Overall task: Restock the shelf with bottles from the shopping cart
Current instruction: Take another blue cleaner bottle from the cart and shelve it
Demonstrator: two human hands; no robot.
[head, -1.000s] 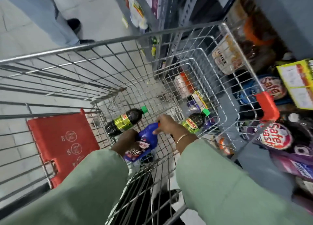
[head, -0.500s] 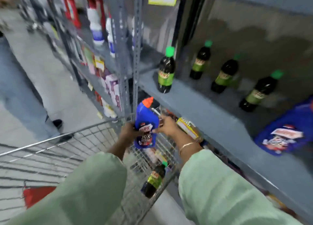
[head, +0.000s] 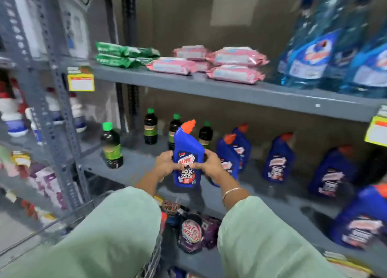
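I hold a blue Harpic bottle (head: 187, 152) with an orange cap upright in both hands, just above the front of the grey middle shelf (head: 138, 164). My left hand (head: 166, 165) grips its left side and my right hand (head: 210, 165) its right side. On that shelf stand several dark bottles with green caps (head: 111, 147) to the left and several more blue Harpic bottles (head: 277, 158) to the right. The cart's wire rim (head: 69, 216) shows at the lower left, mostly hidden by my green sleeves.
The shelf above (head: 230, 90) carries green and pink wipe packs (head: 234, 57) and large blue spray bottles (head: 314, 47). A grey perforated upright (head: 54, 93) stands at left with white bottles beyond. Purple Safewash pouches (head: 190, 231) lie on the shelf below. Yellow price tags (head: 80, 82) hang on the edges.
I lifted the blue bottle out of the cart with both hands and brought it up to the middle shelf. My view swung from the cart up to the shelves.
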